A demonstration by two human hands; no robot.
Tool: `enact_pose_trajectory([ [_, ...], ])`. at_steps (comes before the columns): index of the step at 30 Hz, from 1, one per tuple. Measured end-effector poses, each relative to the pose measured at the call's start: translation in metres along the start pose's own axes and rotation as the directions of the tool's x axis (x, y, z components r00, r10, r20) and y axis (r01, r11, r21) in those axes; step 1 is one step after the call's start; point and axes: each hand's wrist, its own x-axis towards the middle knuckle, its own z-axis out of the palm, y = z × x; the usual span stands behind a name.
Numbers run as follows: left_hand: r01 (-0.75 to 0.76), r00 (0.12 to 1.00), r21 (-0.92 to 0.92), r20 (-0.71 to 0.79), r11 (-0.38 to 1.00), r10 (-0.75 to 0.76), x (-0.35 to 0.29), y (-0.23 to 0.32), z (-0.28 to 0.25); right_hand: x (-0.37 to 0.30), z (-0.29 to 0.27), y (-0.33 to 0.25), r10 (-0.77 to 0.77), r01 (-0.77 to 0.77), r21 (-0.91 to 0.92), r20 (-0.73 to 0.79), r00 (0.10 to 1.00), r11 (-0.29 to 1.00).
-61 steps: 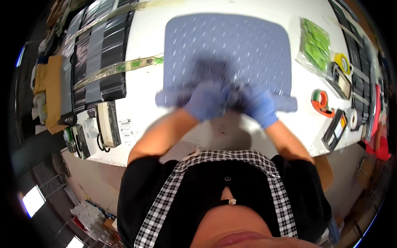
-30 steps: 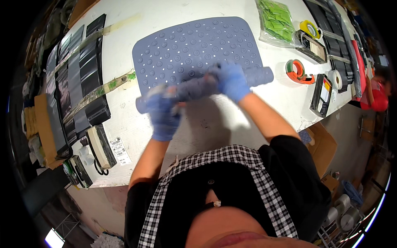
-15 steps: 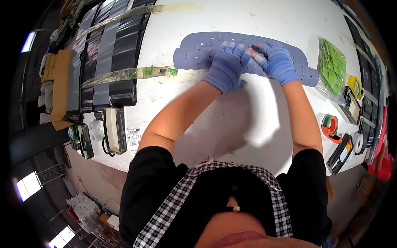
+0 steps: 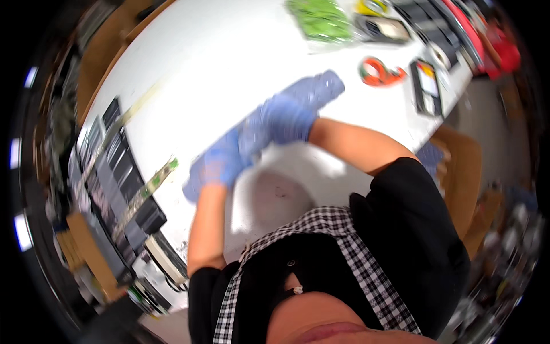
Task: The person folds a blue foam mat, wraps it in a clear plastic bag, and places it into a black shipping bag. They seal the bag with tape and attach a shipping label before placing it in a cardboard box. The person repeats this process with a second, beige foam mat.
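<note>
A blue-grey rubber mat with small holes and suction cups, now a long narrow roll (image 4: 316, 90), lies aslant over the white table. My left hand (image 4: 222, 160), in a blue knitted glove with bare fingertips, is closed around its near left part. Farther along, my right hand (image 4: 286, 119), in a matching glove, grips the roll near its middle. The far right end sticks out past the right hand. Motion blurs both hands, and the fingers are partly hidden against the mat.
At the far right lie a bag of green pieces (image 4: 321, 20), an orange tape dispenser (image 4: 378, 71), yellow tape (image 4: 372, 7) and a black tray (image 4: 427, 86). Dark grey packages (image 4: 129, 172) sit at the left. A cardboard box (image 4: 458, 183) stands beside the table's right edge.
The mat, partly spread before, is now a narrow roll. My hands have moved along it and grip it, and it now lies aslant in the view. The whole view has turned to the right.
</note>
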Motion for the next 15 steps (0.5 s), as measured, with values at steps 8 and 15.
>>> enact_pose_trajectory([
  [8, -0.235, 0.967, 0.304, -0.023, 0.923, 0.253, -0.105, 0.006, 0.182, -0.17, 0.069, -0.103, 0.022, -0.027, 0.324, 0.019, 1.0, 0.946],
  [15, -0.053, 0.993, -0.003, 0.105, 0.999, 0.053, -0.063, -0.006, 0.179, -0.282, 0.09, 0.019, 0.627, -0.234, 0.588, -0.662, 0.412, 0.774],
])
